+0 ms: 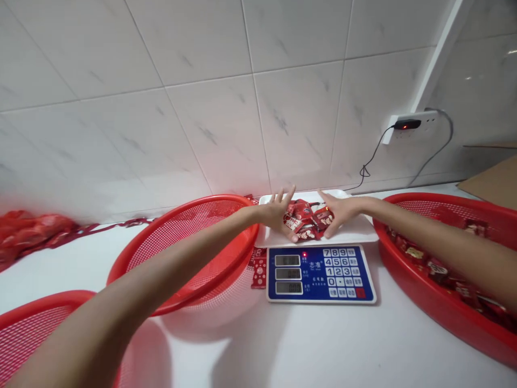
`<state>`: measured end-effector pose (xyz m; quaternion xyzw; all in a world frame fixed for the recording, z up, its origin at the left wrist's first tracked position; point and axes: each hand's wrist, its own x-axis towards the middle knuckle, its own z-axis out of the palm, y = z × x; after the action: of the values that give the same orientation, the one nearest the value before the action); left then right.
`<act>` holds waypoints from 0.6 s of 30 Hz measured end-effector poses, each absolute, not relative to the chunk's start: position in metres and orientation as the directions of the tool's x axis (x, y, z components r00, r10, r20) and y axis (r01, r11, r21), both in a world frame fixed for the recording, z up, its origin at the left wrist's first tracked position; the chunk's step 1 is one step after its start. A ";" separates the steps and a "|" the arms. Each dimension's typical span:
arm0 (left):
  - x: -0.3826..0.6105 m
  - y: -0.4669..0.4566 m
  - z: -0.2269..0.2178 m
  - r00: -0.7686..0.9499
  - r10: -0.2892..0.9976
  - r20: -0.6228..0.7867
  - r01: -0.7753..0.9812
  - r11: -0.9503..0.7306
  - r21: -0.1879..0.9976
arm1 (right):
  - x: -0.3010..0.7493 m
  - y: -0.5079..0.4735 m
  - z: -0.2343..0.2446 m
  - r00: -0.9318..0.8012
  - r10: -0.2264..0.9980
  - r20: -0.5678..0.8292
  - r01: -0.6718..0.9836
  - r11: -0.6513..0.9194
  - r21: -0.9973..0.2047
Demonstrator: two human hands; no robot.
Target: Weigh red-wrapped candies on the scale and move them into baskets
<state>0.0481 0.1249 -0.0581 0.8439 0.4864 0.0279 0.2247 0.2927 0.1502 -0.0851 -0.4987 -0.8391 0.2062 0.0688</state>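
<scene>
A small pile of red wrapped packets (307, 218) lies in the white tray (355, 233) of a digital weighing scale (319, 275). My left hand (278, 214) is at the pile's left side, fingers spread. Against its right side rests my right hand (338, 211), thumb and fingers apart. Both hands touch or nearly touch the packets from either side, and neither is closed round one. The blue panel of the scale, with its keypad and three small displays, faces me; a red light glows on it.
To the right stands a red basket (407, 302) holding many wrapped packets. On the left are a red mesh basket (181, 285) and another red basket (48, 302) nearer me. Red bags (36, 231) lie along the wall. A black charger (406, 125) is plugged into the wall socket.
</scene>
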 end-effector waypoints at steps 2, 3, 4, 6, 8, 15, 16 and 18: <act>0.060 0.140 -0.074 0.542 0.822 -0.174 0.791 -0.429 0.436 | 0.285 0.154 -0.090 -0.522 0.828 -0.205 0.802 0.395 -0.449; 0.062 0.143 -0.080 0.562 0.811 -0.160 0.770 -0.443 0.459 | 0.283 0.154 -0.091 -0.563 0.802 -0.200 0.761 0.409 -0.504; 0.062 0.144 -0.085 0.580 0.804 -0.136 0.747 -0.457 0.483 | 0.282 0.153 -0.093 -0.602 0.783 -0.159 0.703 0.425 -0.570; 0.058 0.141 -0.092 0.598 0.798 -0.081 0.704 -0.474 0.529 | 0.280 0.148 -0.094 -0.625 0.775 -0.093 0.602 0.403 -0.689; 0.056 0.135 -0.095 0.594 0.804 -0.025 0.665 -0.473 0.578 | 0.276 0.141 -0.095 -0.588 0.804 -0.084 0.557 0.328 -0.763; 0.064 0.125 -0.108 0.386 0.914 0.124 0.611 -0.354 0.708 | 0.235 0.124 -0.091 -0.329 0.944 -0.038 0.510 0.144 -0.848; 0.065 0.126 -0.107 0.347 0.928 0.136 0.608 -0.332 0.721 | 0.230 0.126 -0.089 -0.307 0.951 -0.043 0.507 0.125 -0.853; 0.064 0.130 -0.098 0.278 0.948 0.152 0.592 -0.294 0.750 | 0.220 0.130 -0.081 -0.283 0.959 -0.034 0.510 0.120 -0.852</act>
<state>0.0638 0.1302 -0.0976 0.7442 0.5175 0.3050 0.2920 0.2201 0.1304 -0.0809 -0.5291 -0.6937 0.4002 0.2806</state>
